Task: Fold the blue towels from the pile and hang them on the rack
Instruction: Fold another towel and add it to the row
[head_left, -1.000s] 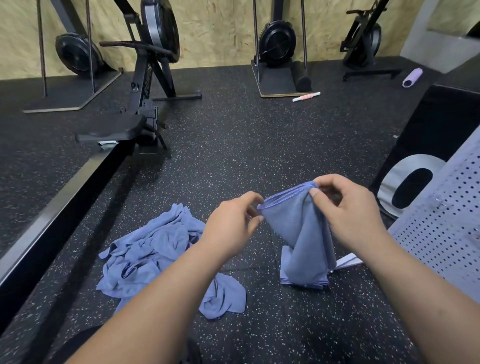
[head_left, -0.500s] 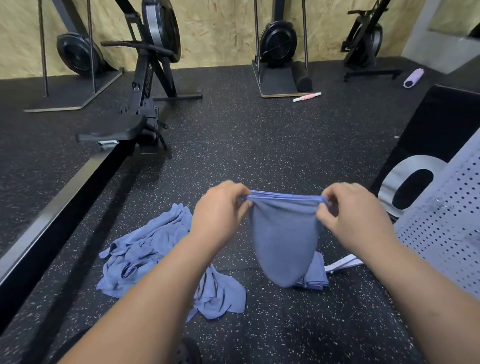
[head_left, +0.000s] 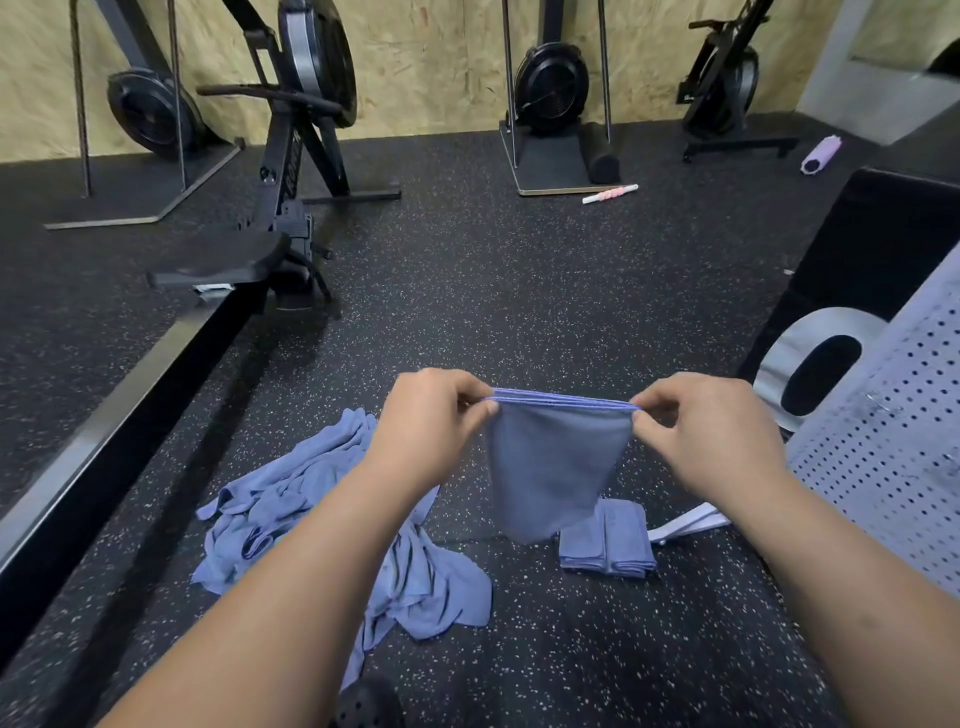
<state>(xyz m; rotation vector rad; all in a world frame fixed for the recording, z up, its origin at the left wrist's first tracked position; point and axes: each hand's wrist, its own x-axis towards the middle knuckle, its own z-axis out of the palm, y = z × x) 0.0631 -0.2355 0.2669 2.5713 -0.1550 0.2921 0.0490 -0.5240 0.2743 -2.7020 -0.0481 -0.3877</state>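
Observation:
A folded blue towel (head_left: 553, 462) hangs in the air between my hands, its layered top edge pulled taut. My left hand (head_left: 431, 431) pinches the left corner and my right hand (head_left: 706, 431) pinches the right corner. On the speckled floor to the lower left lies a crumpled pile of blue towels (head_left: 311, 525), partly behind my left forearm. Just below the hanging towel sits a small stack of folded blue towels (head_left: 608, 545). A perforated grey metal panel (head_left: 893, 452) stands at the right edge; I cannot tell whether it is the rack.
A rowing machine (head_left: 280, 218) with its long rail runs along the left. More gym machines stand by the wooden back wall. A pink roller (head_left: 610, 194) and a purple roll (head_left: 821, 154) lie far off. A black box (head_left: 872, 249) stands at the right. A dark shoe (head_left: 369, 706) shows at the bottom.
My hands have moved apart, stretching the towel's top edge straight and wider. The towel has lifted slightly, uncovering the folded stack on the floor below it.

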